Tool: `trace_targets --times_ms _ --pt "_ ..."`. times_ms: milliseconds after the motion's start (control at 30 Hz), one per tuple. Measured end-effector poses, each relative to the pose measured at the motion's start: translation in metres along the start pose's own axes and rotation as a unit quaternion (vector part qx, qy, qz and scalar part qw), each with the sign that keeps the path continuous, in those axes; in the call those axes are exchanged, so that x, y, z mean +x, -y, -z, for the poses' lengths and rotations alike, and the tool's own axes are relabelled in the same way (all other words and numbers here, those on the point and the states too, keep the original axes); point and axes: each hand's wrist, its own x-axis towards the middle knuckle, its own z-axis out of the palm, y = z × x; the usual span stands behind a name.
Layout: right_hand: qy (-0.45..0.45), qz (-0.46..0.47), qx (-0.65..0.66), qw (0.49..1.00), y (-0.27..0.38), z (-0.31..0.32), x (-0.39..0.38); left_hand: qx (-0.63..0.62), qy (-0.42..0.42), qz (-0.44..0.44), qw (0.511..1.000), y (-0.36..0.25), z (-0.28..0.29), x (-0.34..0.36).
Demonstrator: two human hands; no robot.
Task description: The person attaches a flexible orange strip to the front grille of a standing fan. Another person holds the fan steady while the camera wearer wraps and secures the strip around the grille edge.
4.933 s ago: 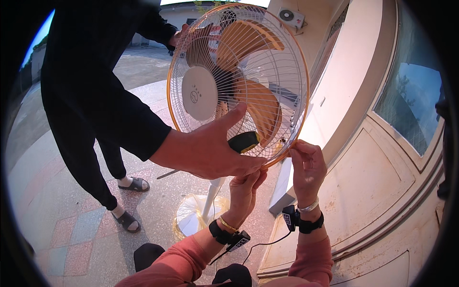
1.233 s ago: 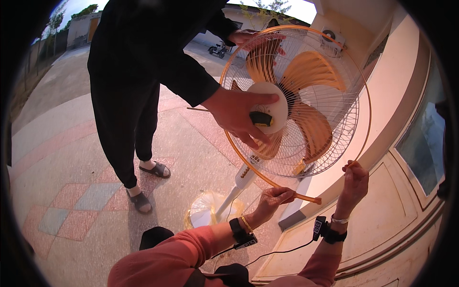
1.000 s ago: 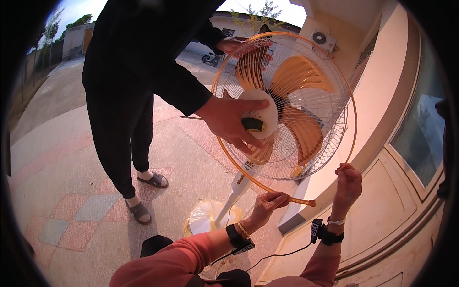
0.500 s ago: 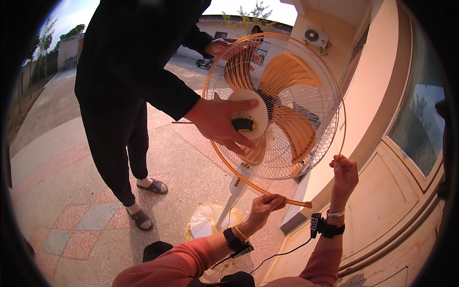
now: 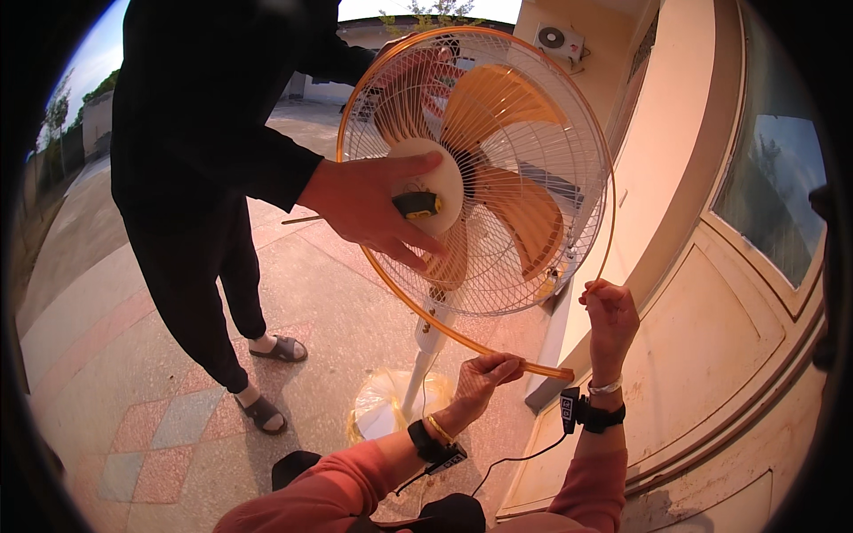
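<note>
A standing fan with orange see-through blades (image 5: 502,107) and a white wire guard (image 5: 506,298) is in front of me. A thin orange trim ring (image 5: 404,300) runs round the guard's edge and is parted at lower right. My left hand (image 5: 484,382) pinches the ring near its thicker free end, which hangs away from the guard. Fingers closed, my right hand (image 5: 611,324) pinches the ring's other end, higher up. A co-worker's hand (image 5: 360,200) presses on the white hub cover (image 5: 453,169), with a black and yellow screwdriver (image 5: 418,204) under it. Their other hand is behind the guard.
The fan's white pole (image 5: 416,377) rises from a base wrapped in clear plastic (image 5: 364,404). At left stands the co-worker in dark clothes (image 5: 195,160). A cream door (image 5: 702,355) with a glass pane is close on the right. Cables hang from both my wrist straps.
The fan and co-worker appear farther left and slightly higher in view. Both my hands keep their pinch on the ring.
</note>
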Motion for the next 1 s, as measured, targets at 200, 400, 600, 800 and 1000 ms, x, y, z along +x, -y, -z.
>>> trace_targets --times_ms 200,400,600,800,1000 --pt "0.015 0.014 -0.001 1.0 -0.007 0.001 -0.003 0.011 -0.007 0.022 1.0 0.005 0.002 0.0" --pt "-0.012 0.025 -0.004 1.0 0.003 -0.002 0.001 0.035 -0.021 0.02 0.999 -0.006 0.004 -0.001" --pt "-0.045 0.02 -0.029 0.998 0.042 -0.009 0.016 0.161 -0.006 -0.006 0.987 -0.058 0.041 -0.018" --pt "-0.043 0.044 -0.078 0.995 0.054 -0.019 0.029 0.179 0.004 0.027 0.984 -0.091 0.074 -0.022" --pt "-0.059 0.048 -0.071 0.995 0.042 -0.011 0.031 0.229 0.005 0.066 0.971 -0.084 0.079 -0.019"
